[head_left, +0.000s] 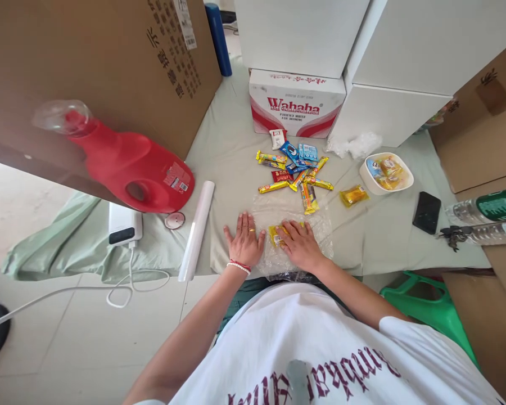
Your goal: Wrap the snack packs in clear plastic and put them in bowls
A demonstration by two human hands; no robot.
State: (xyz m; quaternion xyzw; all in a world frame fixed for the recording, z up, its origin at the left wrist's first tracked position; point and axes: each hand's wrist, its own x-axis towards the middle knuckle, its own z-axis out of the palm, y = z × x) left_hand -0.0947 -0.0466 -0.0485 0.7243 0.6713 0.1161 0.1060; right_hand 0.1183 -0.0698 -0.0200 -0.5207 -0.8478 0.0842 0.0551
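Observation:
My left hand (245, 241) lies flat on the cloth-covered table, fingers spread, at the left edge of a sheet of clear plastic film (320, 242). On top of a yellow snack packet (274, 236) rests my right hand (299, 242), its fingers stretched over it and hiding most of it. The packet lies on the film. Beyond the hands is a loose pile of wrapped snacks (293, 169) in yellow, blue, red and white. Another yellow packet (354, 195) sits to the right, beside a white tub (388, 190) with more yellow packets inside.
A roll of plastic film (197, 230), a white power bank (125, 225) and a large red jug (139, 163) are on the left. At the back stands a Wahaha water carton (296, 107). To the right are a black phone (427, 212), keys (454, 236) and plastic bottles (501, 203).

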